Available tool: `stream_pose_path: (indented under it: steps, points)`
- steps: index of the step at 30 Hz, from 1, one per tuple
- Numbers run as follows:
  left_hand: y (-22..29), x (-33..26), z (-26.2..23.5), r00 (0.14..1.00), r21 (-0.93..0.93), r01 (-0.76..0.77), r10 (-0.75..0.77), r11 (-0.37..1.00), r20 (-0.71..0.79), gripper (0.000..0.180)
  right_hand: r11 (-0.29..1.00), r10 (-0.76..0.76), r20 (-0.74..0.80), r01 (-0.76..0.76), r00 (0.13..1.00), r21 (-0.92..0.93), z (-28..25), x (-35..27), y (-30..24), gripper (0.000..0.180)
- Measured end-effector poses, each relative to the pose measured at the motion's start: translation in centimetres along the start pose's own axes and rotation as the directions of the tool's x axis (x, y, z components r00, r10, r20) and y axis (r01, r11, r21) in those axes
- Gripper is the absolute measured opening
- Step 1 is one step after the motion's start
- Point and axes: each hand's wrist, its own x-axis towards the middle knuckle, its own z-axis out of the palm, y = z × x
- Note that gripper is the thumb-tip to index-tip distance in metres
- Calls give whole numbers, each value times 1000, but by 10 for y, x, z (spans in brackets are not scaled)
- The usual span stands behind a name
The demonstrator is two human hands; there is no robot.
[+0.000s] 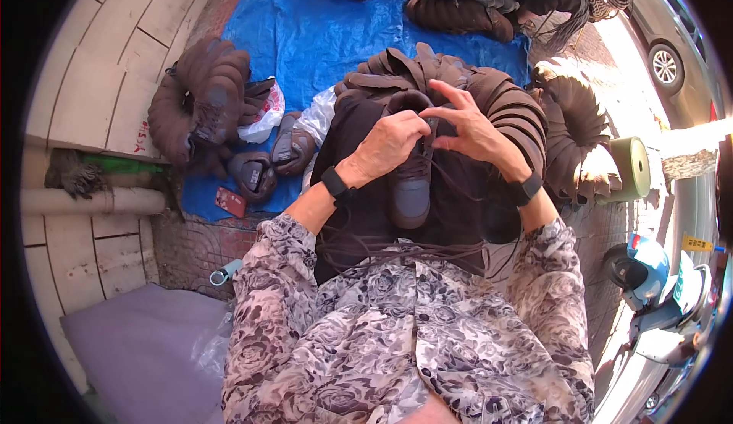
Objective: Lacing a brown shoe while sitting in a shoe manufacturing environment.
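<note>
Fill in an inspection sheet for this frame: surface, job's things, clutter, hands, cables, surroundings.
Surface: blue tarp on paved ground.
Job's things: dark shoe on the lap, with loose laces below it.
Clutter: shoe stacks, two loose shoes, plastic bag.
Hands: left hand and right hand both pinch at the shoe's lacing.
Cables: nothing seen.
Surroundings: scooter, car, green roll.

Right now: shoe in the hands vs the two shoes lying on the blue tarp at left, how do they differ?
1. The held shoe sits on the lap, gripped at its top by the left hand and right hand; the two tarp shoes lie untouched on the blue tarp.
2. The held shoe has loose laces trailing over the lap; none visible on the tarp shoes.
3. The held shoe shows its top; the tarp shoes lie tilted.
Shared: all are dark.
</note>
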Motion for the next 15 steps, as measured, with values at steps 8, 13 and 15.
stream_pose_path:
  steps: [8,13,15]
  points:
    - [-7,-2,15,998,271,23,-37,962,46,17,950,-226,86,239,970,-201,3,5,10,47]
    - [-1,-2,12,990,449,-137,102,883,100,4,977,-179,-9,177,984,-116,11,-4,12,48]
    - [11,-4,7,984,505,-179,162,844,77,5,993,-115,-58,113,992,-44,17,-9,11,44]
